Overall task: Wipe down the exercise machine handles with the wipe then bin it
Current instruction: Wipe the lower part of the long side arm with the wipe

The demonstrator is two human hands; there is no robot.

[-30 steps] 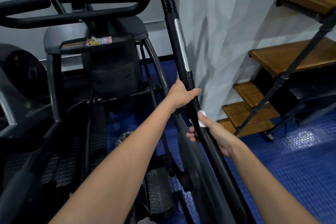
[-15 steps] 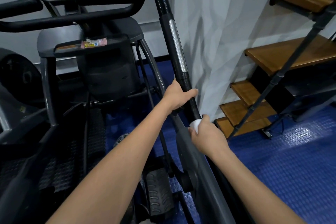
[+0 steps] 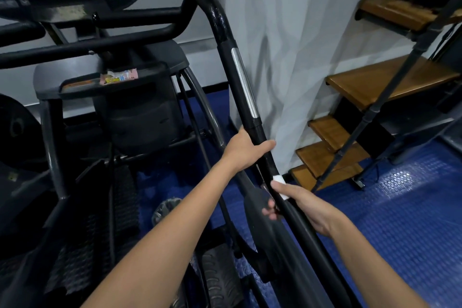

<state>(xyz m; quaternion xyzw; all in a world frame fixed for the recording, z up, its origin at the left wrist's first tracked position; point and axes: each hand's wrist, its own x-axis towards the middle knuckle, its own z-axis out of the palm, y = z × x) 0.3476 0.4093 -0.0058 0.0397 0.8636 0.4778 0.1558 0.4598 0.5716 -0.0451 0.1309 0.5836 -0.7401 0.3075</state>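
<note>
- Head view: the left hand [image 3: 246,149] is wrapped around the black right-side handle bar [image 3: 246,97] of the exercise machine, just below its silver sensor strip [image 3: 244,82], and steadies it.
- The right hand [image 3: 303,207] grips the same bar lower down, thumb on top and fingers curled underneath, with the white wipe [image 3: 280,185] pressed between palm and bar; only a small fold of it shows by the thumb.
- The step in hand appears to be rubbing the lower stretch of this bar. To do it well, I would keep the wipe wrapped right round the tube, slide it along the whole length, and twist it so the underside is cleaned too.
- The sensor strip and the curved top [image 3: 217,17] look like the most touched parts, so they deserve a pass as well.
- No bin is visible.
</note>
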